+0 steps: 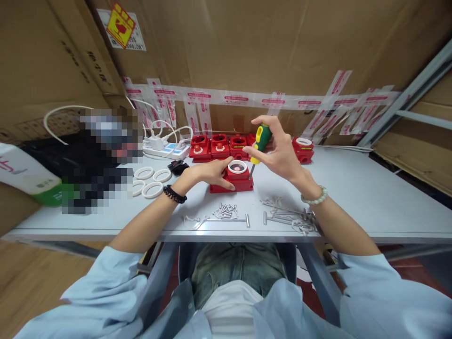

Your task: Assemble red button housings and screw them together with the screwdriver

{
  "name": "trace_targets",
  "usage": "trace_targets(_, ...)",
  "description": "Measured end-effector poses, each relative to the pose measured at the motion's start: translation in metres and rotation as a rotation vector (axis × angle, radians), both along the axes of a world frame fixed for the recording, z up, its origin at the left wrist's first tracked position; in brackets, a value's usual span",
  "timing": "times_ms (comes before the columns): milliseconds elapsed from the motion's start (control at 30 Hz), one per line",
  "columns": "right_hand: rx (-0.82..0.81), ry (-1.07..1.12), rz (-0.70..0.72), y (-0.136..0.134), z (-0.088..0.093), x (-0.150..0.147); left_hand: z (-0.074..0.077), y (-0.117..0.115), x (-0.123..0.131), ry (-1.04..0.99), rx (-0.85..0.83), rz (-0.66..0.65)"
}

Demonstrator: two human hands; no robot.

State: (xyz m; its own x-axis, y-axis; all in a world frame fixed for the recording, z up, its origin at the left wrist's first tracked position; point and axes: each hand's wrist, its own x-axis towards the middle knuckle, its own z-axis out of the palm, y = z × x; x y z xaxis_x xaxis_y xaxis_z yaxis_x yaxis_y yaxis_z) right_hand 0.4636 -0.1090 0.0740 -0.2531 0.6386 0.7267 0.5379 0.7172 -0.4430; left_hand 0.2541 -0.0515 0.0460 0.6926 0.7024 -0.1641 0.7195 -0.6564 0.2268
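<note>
A red box-shaped housing [231,186] sits on the table in front of me, with a white ring [230,167] around its round top opening. My left hand [213,173] lies over the left side of the housing and grips it. In my right hand [282,154] is a green and yellow screwdriver [262,138], held by its handle and slightly tilted. The screwdriver's tip reaches down to the housing's right corner; whether a screw sits under it is too small to tell. Loose screws [227,212] lie in a pile nearer to me.
More red housings [219,147] stand along the back, another [303,151] at right. Several white rings [151,196] lie at left, near a power strip [165,149] with cables. T-shaped metal rods [233,220] and tangled cords [303,226] lie at the front edge. Cardboard [247,47] walls the back.
</note>
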Motion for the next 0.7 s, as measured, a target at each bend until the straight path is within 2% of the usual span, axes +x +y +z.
trace_targets(67, 0.015, -0.005, -0.057, 0.000, 0.000, 0.000, 0.001, -0.001, 0.000, -0.001, -0.002, 0.001)
trace_targets(100, -0.006, -0.008, -0.034, -0.001, 0.002, 0.002, 0.001, -0.001, 0.000, -0.002, -0.008, 0.000)
trace_targets(233, -0.196, -0.026, 0.222, -0.009, 0.014, 0.015, -0.001, 0.001, -0.001, -0.010, -0.005, 0.011)
trace_targets(300, -0.244, -0.029, 0.281, -0.011, 0.018, 0.020, -0.002, 0.002, -0.001, -0.011, 0.000, 0.020)
trace_targets(367, -0.206, -0.021, 0.221, -0.010, 0.018, 0.019, -0.003, 0.003, -0.001, -0.003, -0.006, 0.027)
trace_targets(500, -0.036, 0.014, -0.063, -0.004, 0.007, 0.007, -0.003, 0.003, -0.001, 0.019, -0.008, 0.030)
trace_targets(567, -0.012, 0.017, -0.103, -0.003, 0.005, 0.004, -0.003, 0.002, -0.001, 0.018, -0.006, 0.028)
trace_targets(633, -0.065, 0.013, -0.008, -0.005, 0.007, 0.007, -0.002, 0.001, -0.001, 0.007, -0.013, 0.026)
trace_targets(700, -0.172, -0.001, 0.160, -0.008, 0.011, 0.012, -0.001, 0.001, -0.001, -0.011, -0.018, 0.018)
